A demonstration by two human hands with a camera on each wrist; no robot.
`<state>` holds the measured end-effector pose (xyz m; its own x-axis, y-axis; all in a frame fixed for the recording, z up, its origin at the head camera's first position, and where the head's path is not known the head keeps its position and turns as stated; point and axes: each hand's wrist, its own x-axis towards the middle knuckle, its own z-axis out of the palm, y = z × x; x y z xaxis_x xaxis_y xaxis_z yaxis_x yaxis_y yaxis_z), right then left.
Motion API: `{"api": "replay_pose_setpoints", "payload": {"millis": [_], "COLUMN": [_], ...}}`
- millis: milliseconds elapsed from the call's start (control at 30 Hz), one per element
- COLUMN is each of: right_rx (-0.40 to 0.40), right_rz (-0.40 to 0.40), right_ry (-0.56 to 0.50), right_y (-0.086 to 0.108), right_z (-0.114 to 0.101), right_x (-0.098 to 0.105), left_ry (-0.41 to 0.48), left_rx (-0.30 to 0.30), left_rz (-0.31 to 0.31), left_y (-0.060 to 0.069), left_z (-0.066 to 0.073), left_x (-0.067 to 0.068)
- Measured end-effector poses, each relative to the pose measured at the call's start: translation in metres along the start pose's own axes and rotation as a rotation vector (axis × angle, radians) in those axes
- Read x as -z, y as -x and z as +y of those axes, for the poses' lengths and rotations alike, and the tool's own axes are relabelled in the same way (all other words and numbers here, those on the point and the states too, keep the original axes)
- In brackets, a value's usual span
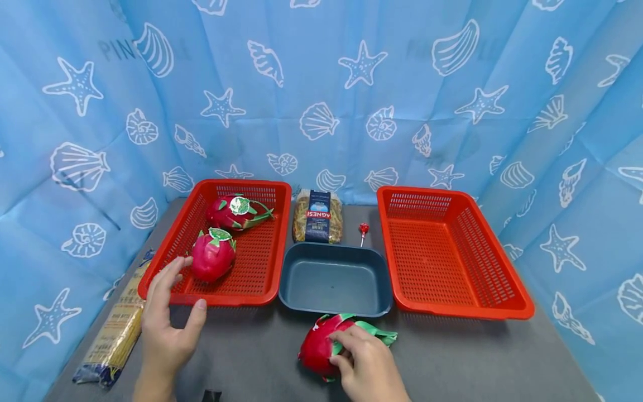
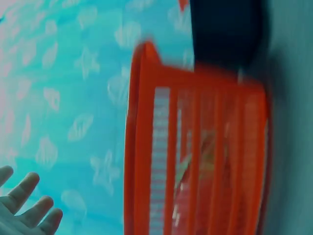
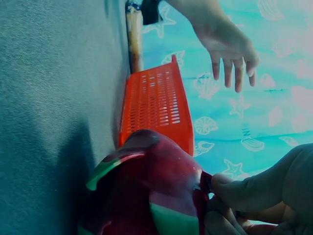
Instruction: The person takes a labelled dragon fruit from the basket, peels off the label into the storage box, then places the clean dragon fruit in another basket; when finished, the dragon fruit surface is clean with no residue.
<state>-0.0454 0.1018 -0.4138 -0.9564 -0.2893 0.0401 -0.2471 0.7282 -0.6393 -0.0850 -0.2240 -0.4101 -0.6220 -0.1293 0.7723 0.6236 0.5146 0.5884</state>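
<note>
Tabletop (image 1: 251, 357): dragon fruits (image 1: 213, 259) in basket (image 1: 256, 259)

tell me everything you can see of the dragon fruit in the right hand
The dragon fruit is plump and glossy magenta-red, with green-tipped scales and longer green leaf-like tips at one end. In the head view it is on its side, those tips pointing right, just in front of the blue-grey tub. The right hand pinches it; whether it touches the grey table is hard to tell.
</note>
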Motion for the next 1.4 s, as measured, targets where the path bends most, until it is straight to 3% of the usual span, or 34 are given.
{"api": "replay_pose_setpoints", "payload": {"millis": [167, 233, 367, 433, 500, 600, 833, 1033, 1200, 1400], "right_rx": [-0.015, -0.011, 0.012, 0.031, 0.054, 0.079, 0.116, 0.113, 0.109, 0.07], "right_rz": [-0.029, -0.031, -0.013, 0.005, 0.024, 0.034, 0.072, 0.009, -0.03, 0.005], "right_ry": [-0.008, -0.006, 0.015, 0.029, 0.043, 0.047, 0.079, 0.024, -0.033, -0.113], "right_y": [-0.004, -0.004, -0.006, -0.006, -0.006, -0.007, -0.008, -0.014, -0.017, -0.017], "right_z": [0.0, -0.001, 0.0, 0.0, 0.0, 0.0, 0.0, -0.006, -0.012, -0.014], "right_x": [0.003, 0.004, 0.005, 0.005, 0.004, 0.004, 0.004, 0.002, 0.0, 0.004], "left_ry": [0.131, 0.193, 0.297, 0.31, 0.299, 0.279, 0.319, 0.275, 0.28, 0.294], "left_rx": [-0.002, -0.031, -0.133, -0.149, -0.127, -0.049, 0.056, 0.173, 0.228, 0.257], "left_rz": [-0.127, -0.168, -0.255, -0.322, -0.396, -0.5, -0.675, -0.839, -0.867, -0.831], "left_y": [0.022, 0.031, 0.05, 0.06, 0.069, 0.078, 0.086, 0.09, 0.09, 0.091], "left_z": [0.027, 0.034, 0.039, 0.04, 0.041, 0.041, 0.031, 0.023, 0.019, 0.016], "left_x": [-0.029, -0.045, -0.075, -0.086, -0.094, -0.099, -0.108, -0.11, -0.11, -0.11]}}
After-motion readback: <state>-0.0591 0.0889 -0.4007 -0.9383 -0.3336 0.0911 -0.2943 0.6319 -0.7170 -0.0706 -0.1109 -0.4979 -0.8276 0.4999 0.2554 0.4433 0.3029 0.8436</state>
